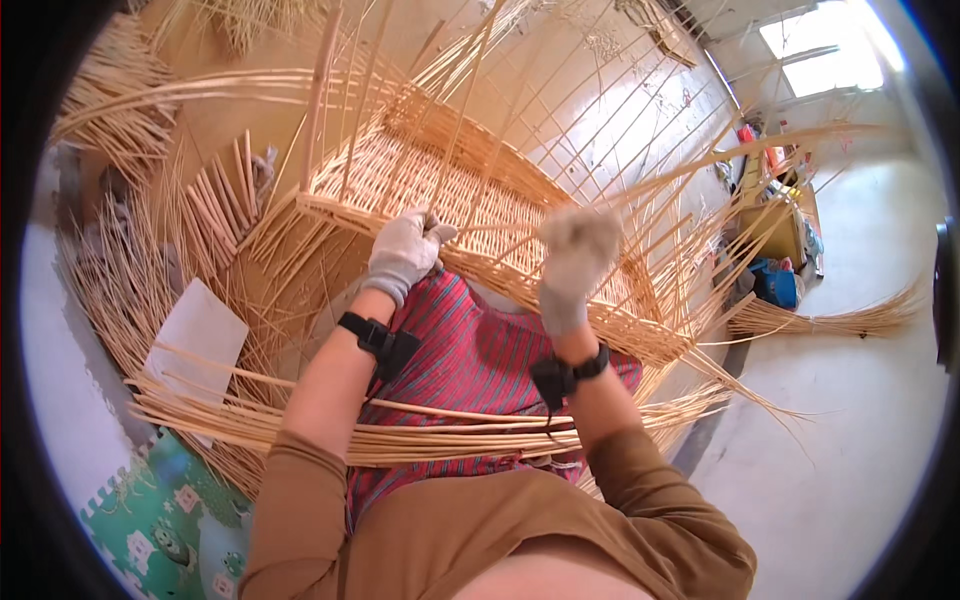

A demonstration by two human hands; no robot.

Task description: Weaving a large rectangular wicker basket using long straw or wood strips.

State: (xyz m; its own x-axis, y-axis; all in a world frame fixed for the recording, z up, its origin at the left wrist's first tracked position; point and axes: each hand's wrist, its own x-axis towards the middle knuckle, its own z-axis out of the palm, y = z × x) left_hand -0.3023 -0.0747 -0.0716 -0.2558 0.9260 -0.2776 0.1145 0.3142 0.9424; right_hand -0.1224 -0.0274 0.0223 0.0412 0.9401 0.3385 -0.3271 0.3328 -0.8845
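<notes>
A long, shallow wicker basket [425,185] lies tilted in front of me, with upright stakes rising from its sides. My left hand [403,250], in a pale work glove, is closed at the basket's near edge, its thumb and fingers pinching a wicker rod there. My right hand [580,255], also gloved and blurred by motion, is raised over the near side towards the right. Its fingers look curled into a fist around a wicker rod [720,160], whose blurred length sweeps off to the right. Exactly where that rod joins the weave is hard to make out.
A bundle of rods [450,440] lies across my lap over a striped red cloth [480,340]. More loose rods [110,300] are heaped at the left, beside a white sheet [200,335] and a green foam mat [165,510]. A blue container [775,283] stands at the right.
</notes>
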